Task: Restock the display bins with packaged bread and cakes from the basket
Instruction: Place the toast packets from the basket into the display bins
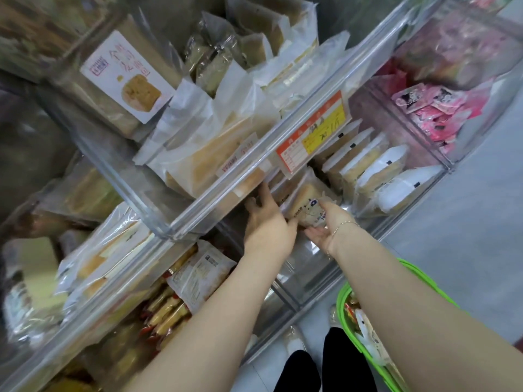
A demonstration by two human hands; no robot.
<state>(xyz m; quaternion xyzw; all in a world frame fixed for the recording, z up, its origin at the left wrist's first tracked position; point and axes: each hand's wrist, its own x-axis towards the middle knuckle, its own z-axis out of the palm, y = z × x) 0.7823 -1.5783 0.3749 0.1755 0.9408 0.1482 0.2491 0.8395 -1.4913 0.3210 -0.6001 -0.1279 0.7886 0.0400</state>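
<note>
head: cake packet (307, 205) between fingers (322, 203)

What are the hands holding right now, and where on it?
A clear-wrapped cake packet: right hand at its near, printed end, left hand against its left side.

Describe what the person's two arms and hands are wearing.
Both forearms are bare, with no sleeves in view and no gloves on either hand. The right hand has a thin gold-coloured chain bracelet at the wrist. The left hand shows no bracelet, watch or ring that can be made out.
</note>
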